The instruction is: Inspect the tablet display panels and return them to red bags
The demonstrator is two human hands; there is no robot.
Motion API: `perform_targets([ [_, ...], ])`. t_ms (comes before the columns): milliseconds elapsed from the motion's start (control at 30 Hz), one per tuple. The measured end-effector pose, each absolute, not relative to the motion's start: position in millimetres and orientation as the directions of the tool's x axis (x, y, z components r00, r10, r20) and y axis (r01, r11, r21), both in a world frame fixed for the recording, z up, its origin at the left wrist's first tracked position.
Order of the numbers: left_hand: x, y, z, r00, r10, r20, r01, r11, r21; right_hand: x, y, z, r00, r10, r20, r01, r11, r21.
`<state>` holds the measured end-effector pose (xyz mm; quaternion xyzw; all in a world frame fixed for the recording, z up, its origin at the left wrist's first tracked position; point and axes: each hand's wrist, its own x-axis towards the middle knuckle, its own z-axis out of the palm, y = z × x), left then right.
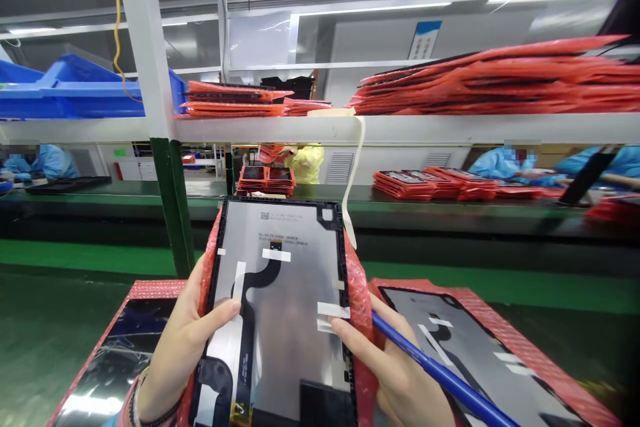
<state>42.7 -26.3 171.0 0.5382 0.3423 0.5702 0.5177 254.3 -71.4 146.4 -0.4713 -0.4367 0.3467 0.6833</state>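
A tablet screen (295, 293), its grey back towards me, is held up between both hands over red bubble wrap (361, 287). A black ribbon cable and several white tape strips run across that back. My left hand (183, 340) is closed on the left edge, thumb on the back by the cable. On the right edge my right hand (405, 367) is closed too, thumb beside two white strips. A blue pen-like stick (440, 373) also sits in my right hand; its tip is hidden. Below lie another screen (480, 353) on the right and a glossy dark panel (130, 353) on the left.
A white shelf (410, 128) crosses ahead, bearing stacks of red bubble bags (490, 87) and blue bins (75, 87). A green-and-white post (167, 207) rises at left. Farther off, people in blue and yellow work by a dark bench (430, 213) with red-wrapped panels.
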Motion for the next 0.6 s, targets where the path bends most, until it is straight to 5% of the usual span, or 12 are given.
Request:
perform_targets([
  [400,37,-21,164,0.131,0.952,0.275,-0.145,-0.256,0.956,252,-54,135,0.379,0.914,0.146,-0.150,0.216,-0.965],
  [600,10,-9,156,-0.161,0.920,0.358,-0.045,-0.369,0.928,246,-38,135,0.331,0.943,0.040,-0.370,0.169,-0.913],
])
